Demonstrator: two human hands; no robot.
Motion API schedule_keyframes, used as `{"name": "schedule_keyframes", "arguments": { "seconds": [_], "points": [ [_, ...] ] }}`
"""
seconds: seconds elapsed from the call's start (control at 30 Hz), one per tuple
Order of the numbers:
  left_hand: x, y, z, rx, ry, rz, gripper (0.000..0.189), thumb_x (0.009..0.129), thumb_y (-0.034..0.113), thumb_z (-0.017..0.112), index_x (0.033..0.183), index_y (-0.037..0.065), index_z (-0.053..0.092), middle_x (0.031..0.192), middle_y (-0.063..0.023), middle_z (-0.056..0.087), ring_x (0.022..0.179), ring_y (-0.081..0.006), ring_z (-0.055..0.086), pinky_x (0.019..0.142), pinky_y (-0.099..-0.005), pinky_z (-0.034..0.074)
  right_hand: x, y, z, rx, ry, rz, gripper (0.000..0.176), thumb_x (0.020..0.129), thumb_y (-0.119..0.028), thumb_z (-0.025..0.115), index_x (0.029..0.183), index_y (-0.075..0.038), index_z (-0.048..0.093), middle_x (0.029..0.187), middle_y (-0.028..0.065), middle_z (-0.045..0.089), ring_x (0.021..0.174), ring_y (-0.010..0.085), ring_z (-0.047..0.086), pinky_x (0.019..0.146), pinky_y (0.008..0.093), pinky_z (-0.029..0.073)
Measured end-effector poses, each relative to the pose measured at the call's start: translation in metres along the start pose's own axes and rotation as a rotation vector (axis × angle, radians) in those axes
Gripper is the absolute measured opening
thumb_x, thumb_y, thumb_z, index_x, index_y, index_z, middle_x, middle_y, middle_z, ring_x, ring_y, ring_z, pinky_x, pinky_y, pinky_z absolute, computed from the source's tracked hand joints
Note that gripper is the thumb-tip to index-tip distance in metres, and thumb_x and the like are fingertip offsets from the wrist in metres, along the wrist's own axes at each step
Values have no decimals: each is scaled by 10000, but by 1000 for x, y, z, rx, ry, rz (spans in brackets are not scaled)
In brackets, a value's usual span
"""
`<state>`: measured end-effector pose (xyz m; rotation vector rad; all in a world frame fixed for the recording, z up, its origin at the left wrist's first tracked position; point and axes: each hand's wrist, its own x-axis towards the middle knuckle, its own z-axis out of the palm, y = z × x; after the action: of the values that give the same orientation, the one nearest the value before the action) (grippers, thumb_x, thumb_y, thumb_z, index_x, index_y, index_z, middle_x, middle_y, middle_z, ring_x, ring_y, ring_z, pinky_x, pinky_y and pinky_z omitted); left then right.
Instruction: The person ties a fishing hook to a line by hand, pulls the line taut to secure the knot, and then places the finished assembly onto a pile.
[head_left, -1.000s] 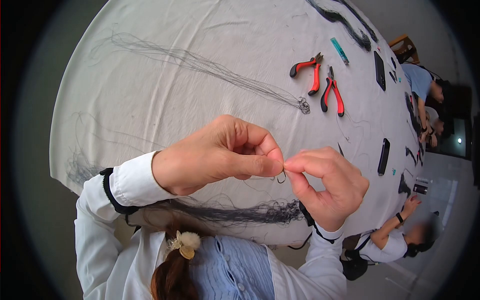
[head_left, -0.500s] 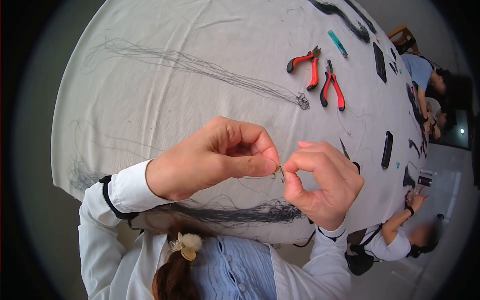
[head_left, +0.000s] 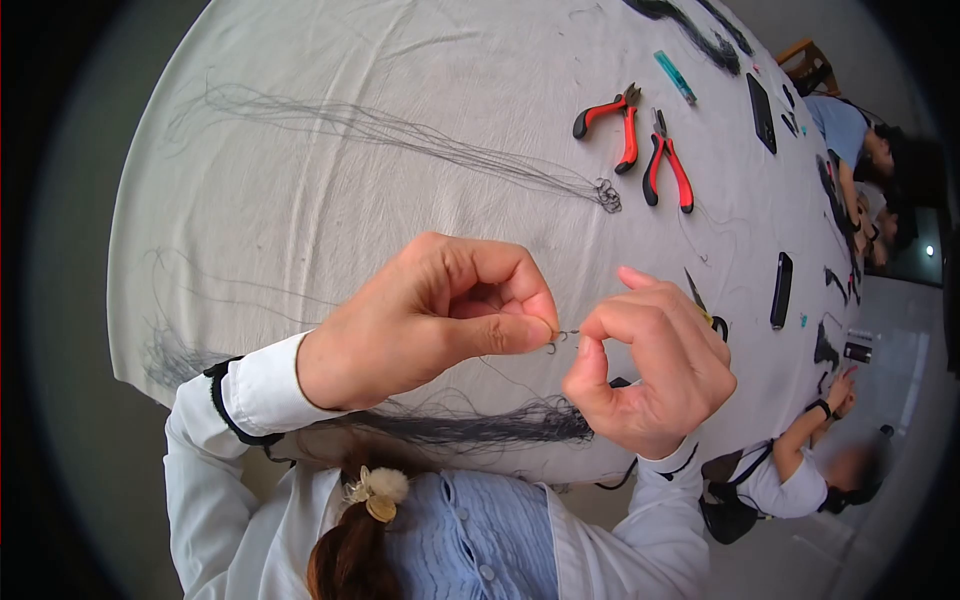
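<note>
Between thumb and forefinger, my left hand [head_left: 430,320] pinches a small dark hook [head_left: 562,338] near the middle of the view. Close on its right, my right hand [head_left: 655,365] has thumb and forefinger curled together at a fine dark strand running to the hook; whatever lies between these fingertips is too small to make out. Below both hands, a thick bundle of dark thread [head_left: 450,425] lies on the pale cloth. A thinner bundle of long threads [head_left: 400,135] stretches across the cloth above them, its curled end at the right.
Two red-handled pliers [head_left: 627,135] [head_left: 668,165], a teal lighter [head_left: 675,77], a black phone [head_left: 761,112], a dark case [head_left: 781,290] and scissors [head_left: 718,325] lie on the cloth [head_left: 250,200]. Other people [head_left: 790,475] sit along the far right edge.
My right hand has drawn slightly away from my left, leaving a small gap with the strand between them. My left hand stays almost still. The view has shifted slightly.
</note>
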<state>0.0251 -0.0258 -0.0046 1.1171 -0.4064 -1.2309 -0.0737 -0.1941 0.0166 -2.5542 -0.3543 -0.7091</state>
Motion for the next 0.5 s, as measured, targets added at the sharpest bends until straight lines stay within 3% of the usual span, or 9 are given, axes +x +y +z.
{"name": "schedule_keyframes", "arguments": {
  "seconds": [0.07, 0.13, 0.33, 0.4, 0.5],
  "points": [
    [0, -1, 1, 4, 2, 4, 29, 833, 27, 601, 833, -1, 594, 817, -13, 584, 776, -54, 535, 739, -211, 446, -1, 1, 0, 8, -1, -2, 151, 577, 47, 600, 706, -21, 562, 626, 49, 528, 506, 194, 535, 674, 375, 558],
    [0, -4, 2, -9, 19, 68, 72, 866, 58, 587, 840, -8, 599, 729, 29, 537, 671, -27, 463, 609, -190, 401, 1, 0, -1, 8, 2, 10, 147, 576, 47, 603, 699, -22, 561, 622, 46, 527, 506, 195, 535, 673, 371, 559],
    [2, -2, 4, 126, 51, 80, 96, 831, 77, 652, 824, -2, 598, 719, 51, 506, 599, 6, 383, 524, -156, 339, 0, 2, 1, 11, 27, 30, 161, 544, 38, 609, 680, -26, 550, 595, 32, 529, 512, 201, 551, 662, 366, 563],
    [1, 4, 4, 127, 52, 27, 86, 806, 49, 668, 817, 4, 595, 770, 25, 550, 648, 0, 414, 564, -162, 356, 1, 1, 1, 5, 38, 26, 182, 513, 32, 605, 671, -29, 541, 579, 27, 533, 519, 208, 566, 659, 375, 566],
    [2, 0, 2, 110, 49, 2, 103, 785, 22, 680, 777, 13, 577, 825, -10, 608, 681, -4, 438, 594, -172, 373, 1, -1, 1, 14, 16, 36, 131, 596, 44, 625, 683, -27, 558, 619, 30, 538, 516, 171, 547, 662, 350, 563]
  ]
}}
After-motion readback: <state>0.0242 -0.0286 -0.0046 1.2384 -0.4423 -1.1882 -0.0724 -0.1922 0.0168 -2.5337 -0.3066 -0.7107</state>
